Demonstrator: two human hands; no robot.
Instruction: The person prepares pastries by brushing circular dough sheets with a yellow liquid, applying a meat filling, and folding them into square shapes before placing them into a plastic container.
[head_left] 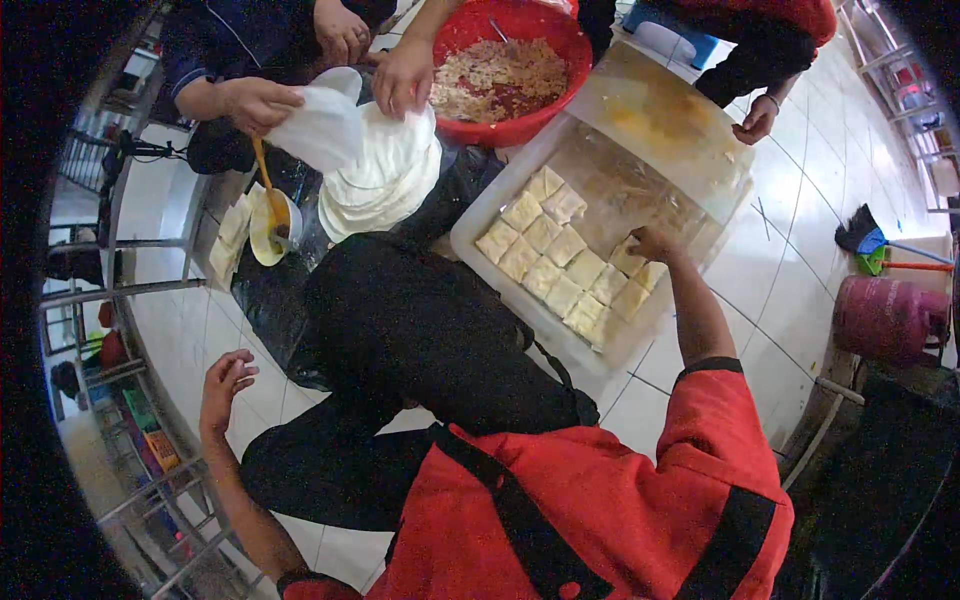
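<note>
I look down from the head camera and see my right hand (652,243) stretched out to the centre right of the frame, fingers curled down onto a folded pastry parcel (630,258) at the near end of the rows in the clear plastic tray (480,215); it seems to be pinching or pressing that piece, though I cannot tell whether it truly grips it or only rests on it. The parcels (560,265) lie side by side, touching, in tidy diagonal rows, which I judge keeps them flat and saves room in the tray. My left hand (225,385) hangs at the lower left of the frame, open with the fingers loosely spread, holding nothing and well apart from the tray, above the tiled floor (780,260). Toward the upper middle of the frame a red bowl (560,40) of chopped filling sits just beside the tray, with a stack of thin white wrappers (385,175) next to it, close enough for the other people there to reach both. One person's hand (262,103) lifts a single wrapper (325,125) off the stack, while another hand (403,75) rests at the bowl's rim. A small dish with a spoon (272,215) stands left of the stack. At the right edge a pink gas cylinder (888,318) lies on its side.
</note>
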